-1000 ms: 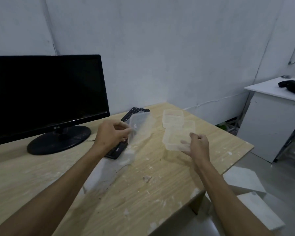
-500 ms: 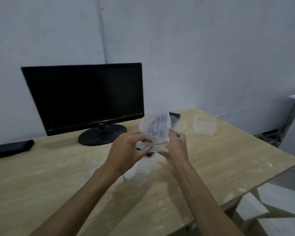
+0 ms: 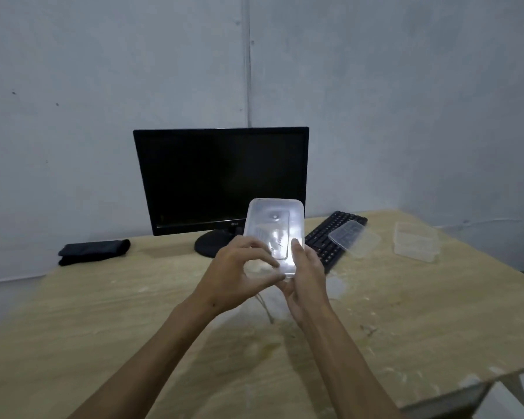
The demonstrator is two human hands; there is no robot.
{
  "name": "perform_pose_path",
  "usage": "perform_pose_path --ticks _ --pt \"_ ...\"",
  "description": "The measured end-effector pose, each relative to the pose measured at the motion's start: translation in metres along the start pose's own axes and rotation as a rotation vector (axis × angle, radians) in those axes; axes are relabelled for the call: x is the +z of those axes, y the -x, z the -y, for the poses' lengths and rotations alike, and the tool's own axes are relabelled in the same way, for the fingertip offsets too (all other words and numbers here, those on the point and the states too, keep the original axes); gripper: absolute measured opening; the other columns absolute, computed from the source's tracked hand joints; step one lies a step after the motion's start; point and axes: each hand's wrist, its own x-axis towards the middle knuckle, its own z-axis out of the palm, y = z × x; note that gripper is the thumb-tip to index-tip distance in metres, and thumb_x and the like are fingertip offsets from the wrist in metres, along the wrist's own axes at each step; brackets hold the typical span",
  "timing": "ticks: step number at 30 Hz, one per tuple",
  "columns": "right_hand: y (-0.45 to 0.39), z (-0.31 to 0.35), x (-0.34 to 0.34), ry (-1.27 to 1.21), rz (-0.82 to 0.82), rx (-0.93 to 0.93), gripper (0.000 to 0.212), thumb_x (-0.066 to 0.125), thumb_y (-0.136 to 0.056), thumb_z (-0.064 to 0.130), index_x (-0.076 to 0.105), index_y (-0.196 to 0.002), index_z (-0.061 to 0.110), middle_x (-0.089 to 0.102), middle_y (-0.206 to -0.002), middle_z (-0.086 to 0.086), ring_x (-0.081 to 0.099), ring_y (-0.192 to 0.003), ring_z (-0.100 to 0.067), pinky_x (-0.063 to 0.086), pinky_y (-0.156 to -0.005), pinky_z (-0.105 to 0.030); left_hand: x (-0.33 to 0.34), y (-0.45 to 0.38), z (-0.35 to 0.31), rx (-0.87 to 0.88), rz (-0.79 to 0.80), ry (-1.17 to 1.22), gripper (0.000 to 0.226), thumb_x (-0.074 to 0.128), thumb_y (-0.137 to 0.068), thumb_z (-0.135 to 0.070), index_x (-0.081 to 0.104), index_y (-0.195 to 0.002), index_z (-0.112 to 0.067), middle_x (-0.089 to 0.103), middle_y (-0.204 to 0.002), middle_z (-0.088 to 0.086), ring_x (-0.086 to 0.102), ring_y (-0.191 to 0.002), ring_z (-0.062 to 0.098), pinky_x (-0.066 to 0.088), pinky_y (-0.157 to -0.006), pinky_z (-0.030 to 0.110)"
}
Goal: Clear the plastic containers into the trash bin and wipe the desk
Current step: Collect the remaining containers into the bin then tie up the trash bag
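The scene is dim and bluish-grey, with soft, low-contrast light. The clear rectangular plastic container [image 3: 273, 234] catches a bright white glare just above the fingertips [image 3: 297, 244] of the right hand [image 3: 307, 276], washing out its lower end. Soft shadows of the arms fall on the pale wooden desk [image 3: 103, 322] below the fingers. The black flat monitor screen [image 3: 221, 176] beyond the fingers is unlit and featureless. Wide-angle distortion bends the desk edges toward the frame corners, and fine detail is slightly smeared.
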Motion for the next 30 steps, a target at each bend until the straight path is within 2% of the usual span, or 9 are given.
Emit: perform_pose_path --ticks 3,6,9,12,19,22,24,27,30 --pt "0.006 -0.004 0.007 -0.017 0.071 0.012 0.033 0.064 -0.102 0.028 0.066 -0.128 0.006 0.07 -0.127 -0.022 0.073 -0.107 -0.034 0.056 -0.093 -0.066 0.001 -0.007 0.01 -0.174 -0.261 0.048 0.049 0.069 -0.089 -0.054 0.056 -0.132 -0.032 0.045 -0.136 -0.011 0.048 -0.125 0.005 0.044 -0.102 0.021" --pt "0.012 -0.009 0.017 0.008 0.124 0.059 0.034 0.064 -0.102 0.026 0.067 -0.127 0.005 0.071 -0.127 -0.016 0.074 -0.111 -0.033 0.062 -0.086 -0.056 -0.009 -0.023 0.011 -0.602 -0.319 0.504 0.066 0.07 -0.094 -0.045 0.036 -0.148 -0.026 0.052 -0.139 0.004 0.066 -0.113 0.019 0.061 -0.082 0.035" --pt "0.015 -0.01 0.023 0.063 0.139 0.082 0.033 0.066 -0.101 0.027 0.069 -0.124 0.004 0.074 -0.122 -0.018 0.075 -0.106 -0.036 0.067 -0.072 -0.042 -0.029 -0.036 0.01 -0.889 -0.227 1.051 0.053 0.065 -0.096 -0.051 0.057 -0.133 -0.015 0.076 -0.115 0.013 0.078 -0.096 0.029 0.064 -0.072 0.041" --pt "0.016 -0.009 0.026 0.147 0.112 0.064 0.034 0.068 -0.099 0.032 0.072 -0.119 0.005 0.077 -0.11 -0.019 0.077 -0.098 -0.037 0.065 -0.066 -0.037 -0.038 -0.038 0.015 -0.864 -0.253 1.044 0.051 0.064 -0.095 -0.053 0.067 -0.123 -0.01 0.079 -0.106 0.012 0.078 -0.096 0.029 0.063 -0.084 0.046" --pt "0.017 -0.013 0.028 0.246 0.03 -0.003 0.045 0.064 -0.098 0.047 0.071 -0.107 0.003 0.077 -0.085 -0.022 0.078 -0.082 -0.037 0.064 -0.074 -0.045 -0.036 -0.033 0.014 -0.801 -0.355 0.941 0.048 0.069 -0.094 -0.047 0.07 -0.117 -0.005 0.08 -0.103 0.012 0.078 -0.094 0.029 0.063 -0.087 0.047" --pt "0.014 -0.006 0.033 0.439 0.062 0.017 0.059 0.049 -0.1 0.063 0.071 -0.109 0.008 0.079 -0.089 -0.016 0.079 -0.083 -0.028 0.065 -0.079 -0.046 -0.04 -0.025 0.006 -0.737 -0.191 0.779 0.041 0.067 -0.094 -0.046 0.073 -0.111 -0.009 0.08 -0.101 0.01 0.078 -0.09 0.024 0.063 -0.084 0.041" --pt "0.011 0.005 0.04 0.512 0.079 -0.013 0.062 0.044 -0.098 0.07 0.074 -0.109 0.017 0.08 -0.097 -0.008 0.079 -0.087 -0.021 0.066 -0.075 -0.041 -0.041 -0.019 0.0 -0.709 -0.065 0.707 0.039 0.068 -0.094 -0.046 0.076 -0.106 -0.009 0.08 -0.097 0.009 0.078 -0.088 0.024 0.063 -0.08 0.038" --pt "0.006 0.022 0.051 0.592 0.085 -0.06 0.067 0.041 -0.095 0.076 0.075 -0.114 0.021 0.078 -0.105 -0.004 0.077 -0.091 -0.018 0.063 -0.063 -0.03 -0.046 -0.015 0.001 -0.698 -0.028 0.74 0.042 0.069 -0.092 -0.046 0.076 -0.109 -0.008 0.08 -0.099 0.011 0.078 -0.092 0.028 0.063 -0.082 0.041" --pt "0.005 0.027 0.058 0.634 0.127 -0.093 0.066 0.047 -0.093 0.075 0.074 -0.111 0.017 0.076 -0.107 -0.006 0.075 -0.093 -0.018 0.061 -0.062 -0.027 -0.053 -0.012 0.006 -0.696 -0.025 0.788 0.048 0.07 -0.089 -0.049 0.072 -0.117 -0.01 0.078 -0.108 0.013 0.076 -0.098 0.031 0.062 -0.088 0.047"
